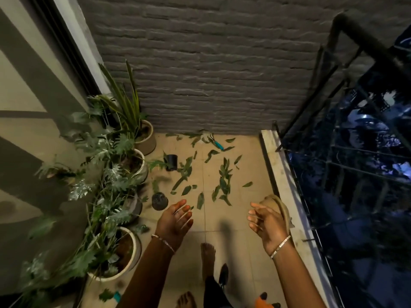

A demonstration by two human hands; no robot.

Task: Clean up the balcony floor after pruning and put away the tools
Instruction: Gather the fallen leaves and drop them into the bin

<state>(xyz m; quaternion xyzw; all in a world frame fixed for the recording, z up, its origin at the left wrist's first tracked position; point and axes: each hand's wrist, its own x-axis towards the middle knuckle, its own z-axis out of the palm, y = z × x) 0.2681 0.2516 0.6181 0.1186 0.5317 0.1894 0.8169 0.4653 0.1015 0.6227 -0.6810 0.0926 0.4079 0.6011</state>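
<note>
1. Both hands hang over the tiles holding nothing. The left hand [175,218] is palm up with fingers loosely spread. The right hand [266,221] is relaxed, fingers slightly bent, palm turned inward.
2. The cut leaves [223,181] lie scattered on the floor [244,170] from 11 to 1 o'clock ahead of the hands, thickest at 12. A few reach the foot of the brick wall [222,74].
3. The leaves look very light, limp and flat on the tile, so pinching them singly would likely be slow. Raking them into a heap with flat fingers, then scooping between both palms, seems the better hold.
4. The hand rake [216,142] lies at 12 o'clock near the wall, prongs toward it. It looks stiff and light, and its teal handle is the place to take it.
5. An orange-handled tool [263,302] shows at 5 o'clock by the feet, cut off by the frame. I cannot tell what it is.
6. A tipped black pot [171,162] lies at 11 o'clock, and a second black pot [159,201] sits just beside the left hand. Both look light and easy to knock.
7. Potted plants [135,243] crowd the 9 o'clock side, with fronds overhanging the tiles. A raised kerb [287,174] and the railing [367,41] close the 3 o'clock side. The open lane runs toward 12.
</note>
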